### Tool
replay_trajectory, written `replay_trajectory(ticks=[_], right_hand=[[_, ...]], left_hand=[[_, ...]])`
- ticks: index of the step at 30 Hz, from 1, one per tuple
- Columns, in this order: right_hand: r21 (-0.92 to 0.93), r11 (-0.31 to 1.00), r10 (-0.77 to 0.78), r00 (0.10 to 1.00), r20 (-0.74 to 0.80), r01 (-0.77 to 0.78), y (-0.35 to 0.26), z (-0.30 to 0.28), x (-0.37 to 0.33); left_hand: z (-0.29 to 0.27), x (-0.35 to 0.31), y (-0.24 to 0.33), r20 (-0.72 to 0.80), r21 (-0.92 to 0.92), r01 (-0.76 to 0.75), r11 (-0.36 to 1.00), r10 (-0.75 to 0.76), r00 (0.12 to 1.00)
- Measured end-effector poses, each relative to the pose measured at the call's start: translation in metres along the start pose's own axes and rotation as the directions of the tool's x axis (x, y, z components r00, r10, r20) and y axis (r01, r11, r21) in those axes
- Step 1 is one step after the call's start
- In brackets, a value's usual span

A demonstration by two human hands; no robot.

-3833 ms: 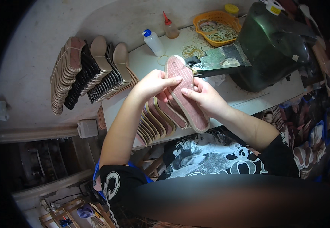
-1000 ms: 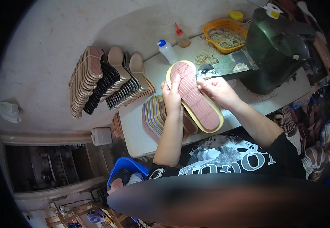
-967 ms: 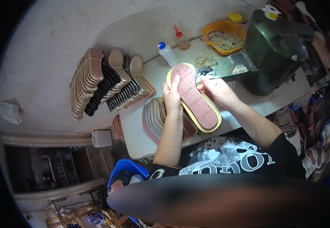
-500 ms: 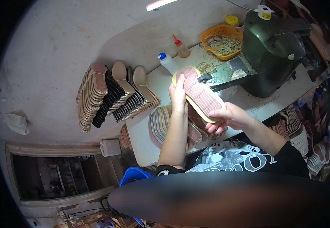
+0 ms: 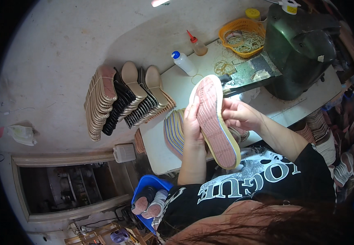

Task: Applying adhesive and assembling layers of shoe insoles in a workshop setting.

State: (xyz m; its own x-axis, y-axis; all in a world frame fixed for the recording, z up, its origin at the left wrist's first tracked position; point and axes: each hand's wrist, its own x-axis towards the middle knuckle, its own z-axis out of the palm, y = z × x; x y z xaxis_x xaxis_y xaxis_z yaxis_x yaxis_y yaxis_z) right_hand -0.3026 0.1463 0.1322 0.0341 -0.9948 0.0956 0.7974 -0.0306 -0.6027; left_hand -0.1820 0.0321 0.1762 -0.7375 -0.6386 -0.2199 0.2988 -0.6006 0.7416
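Observation:
A shoe insole [image 5: 213, 122], pink with pale stripes and a cream rim, is held up nearly upright, its striped face toward me. My left hand [image 5: 192, 124] is closed around its left edge, thumb lying on the rim. My right hand [image 5: 244, 116] is at the opposite edge with the fingers loosely bent and apart; whether the fingertips touch the insole I cannot tell. Behind the insole, the dark-green machine's arm [image 5: 252, 73] reaches in from the right. A stack of striped insoles [image 5: 173, 132] lies on the table under my left wrist, partly hidden.
Banded stacks of tan and black insoles [image 5: 99, 102] are at the table's [image 5: 158, 157] left. Along the back are a blue-capped bottle [image 5: 184, 64], a red-tipped bottle [image 5: 199, 48] and an orange basket [image 5: 236, 45] of rubber bands. A blue bin [image 5: 154, 181] holds shoe pieces at lower left.
The insole has come away from the machine arm's tip, toward me, and turned more upright. My right hand has shifted from its lower end up to its right edge.

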Motion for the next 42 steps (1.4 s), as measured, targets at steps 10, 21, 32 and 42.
replay_trajectory(ticks=[10, 21, 32, 42], right_hand=[[-0.568, 0.792, 0.151, 0.973, -0.175, -0.225, -0.041, 0.027, 0.007], [-0.69, 0.695, -0.143, 0.902, -0.407, -0.202, -0.031, 0.015, 0.027], [-0.538, 0.841, -0.236, 0.851, -0.47, -0.063, -0.036, 0.01, -0.003], [-0.211, 0.942, 0.168, 0.91, -0.379, -0.262, -0.019, 0.025, -0.039]], left_hand=[[-0.005, -0.007, -0.002, 0.025, 0.287, -0.407, 0.867, 0.418, 0.908], [-0.042, 0.047, -0.021, -0.171, 0.155, -0.187, 0.97, 0.213, 0.962], [-0.029, 0.08, -0.024, -0.179, 0.293, -0.25, 0.923, 0.31, 0.934], [-0.022, 0.073, -0.014, -0.151, 0.241, -0.288, 0.927, 0.329, 0.932]])
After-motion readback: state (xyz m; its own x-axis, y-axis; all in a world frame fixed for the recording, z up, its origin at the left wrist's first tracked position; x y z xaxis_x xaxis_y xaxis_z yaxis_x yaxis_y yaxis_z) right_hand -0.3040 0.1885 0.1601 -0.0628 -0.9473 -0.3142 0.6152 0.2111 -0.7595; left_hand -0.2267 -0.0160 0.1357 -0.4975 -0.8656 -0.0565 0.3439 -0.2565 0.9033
